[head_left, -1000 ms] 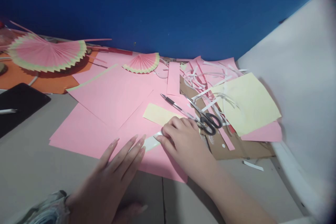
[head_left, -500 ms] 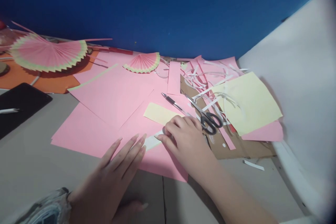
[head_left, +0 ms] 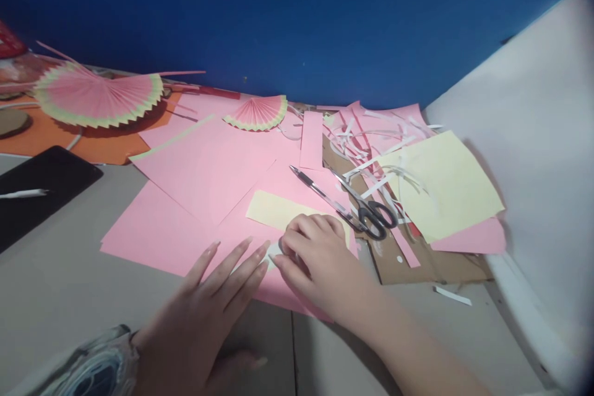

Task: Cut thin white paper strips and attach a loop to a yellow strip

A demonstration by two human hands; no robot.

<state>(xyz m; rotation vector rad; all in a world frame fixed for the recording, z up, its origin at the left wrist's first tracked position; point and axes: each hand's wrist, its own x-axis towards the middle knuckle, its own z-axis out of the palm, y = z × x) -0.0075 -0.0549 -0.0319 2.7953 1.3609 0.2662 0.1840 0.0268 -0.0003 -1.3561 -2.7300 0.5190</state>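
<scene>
My left hand (head_left: 218, 284) lies flat with fingers stretched over a narrow white paper strip (head_left: 273, 251) on pink paper. My right hand (head_left: 320, 253) is curled at the strip's right end, its thumb touching the strip; whatever its fingers close on is hidden. Just behind it lies a pale yellow paper strip (head_left: 269, 209), partly covered by the hand. A black-and-clear pen (head_left: 320, 190) and black-handled scissors (head_left: 369, 207) rest beyond my right hand. Large pink sheets (head_left: 185, 198) spread beneath both hands.
A large pleated pink-and-yellow paper fan (head_left: 102, 96) and a smaller fan (head_left: 257, 114) stand at the back. To the left is a dark tablet-like slab (head_left: 51, 192). Paper scraps and a yellow sheet (head_left: 445, 189) cover cardboard (head_left: 417, 269) at right, near a white wall (head_left: 533, 136).
My right hand has slid left and slightly down along the white strip, closer to my left fingers. The yellow strip has shifted a little left. The whole view has moved slightly.
</scene>
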